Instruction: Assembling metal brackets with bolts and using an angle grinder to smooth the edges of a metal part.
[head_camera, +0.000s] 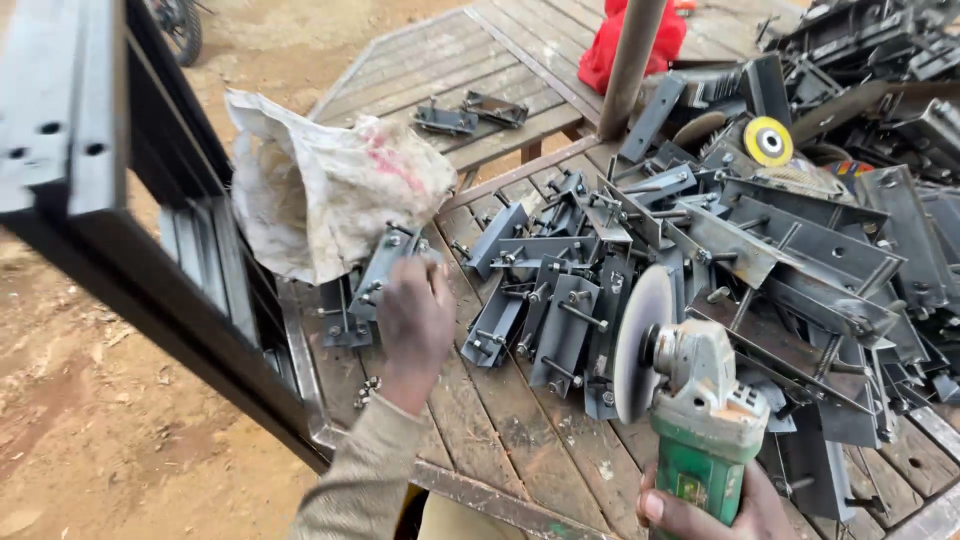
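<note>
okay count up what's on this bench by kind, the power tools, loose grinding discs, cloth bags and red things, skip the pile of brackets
Angle grinder, held in the right hand: 1
Loose yellow-centred grinding disc: 1
White cloth sack: 1
Red cloth bundle: 1
Total: 4
The left hand grips one grey metal bracket.

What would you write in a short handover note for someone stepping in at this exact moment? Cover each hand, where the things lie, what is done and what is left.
Left hand: closed on a grey bolted metal bracket, held above the wooden-slat table beside the stained white sack.
Right hand: gripping the green angle grinder, disc upright, clear of the work.
Pile of similar brackets covers the table's right side; two more lie apart on the far panel. A spare yellow-centred disc sits in the pile.
Done: one bracket picked out.
Left: the grinder has not touched it; whether any piled brackets are ground cannot be told.
</note>
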